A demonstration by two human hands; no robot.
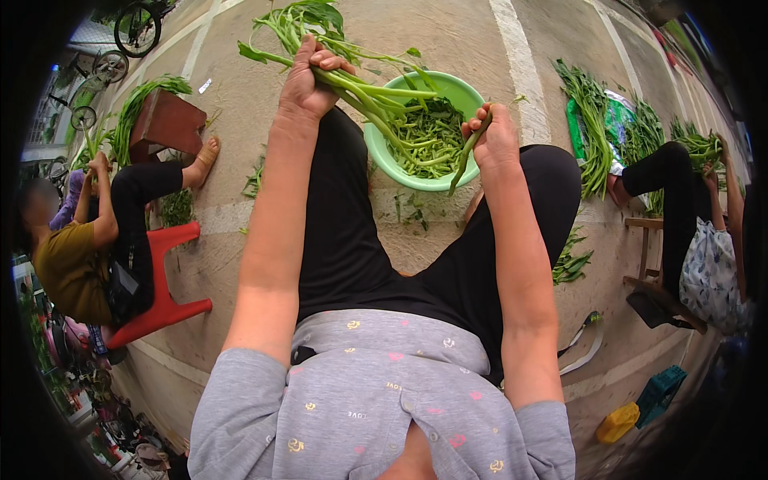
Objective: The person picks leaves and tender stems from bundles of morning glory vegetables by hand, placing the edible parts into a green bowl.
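My left hand (308,86) is closed around a bunch of long green leafy stems (364,94) that look like water spinach. Their leaves fan out beyond my fist, and the bare stalk ends hang over a light green basin (377,158). Short pieces of stem and torn leaves (438,132) lie heaped in the basin, which stands on the ground just beyond my knees. At the basin's right side, my right hand (498,138) pinches a single darker, brownish-green stem (464,164), its lower end pointing down across the rim.
Leaf scraps (414,212) litter the ground by the basin. To the left, a person on a red plastic stool (164,276) handles greens beside a brown box (168,122). Another person sits at right near piled greens (592,144). A yellow container (618,422) lies lower right.
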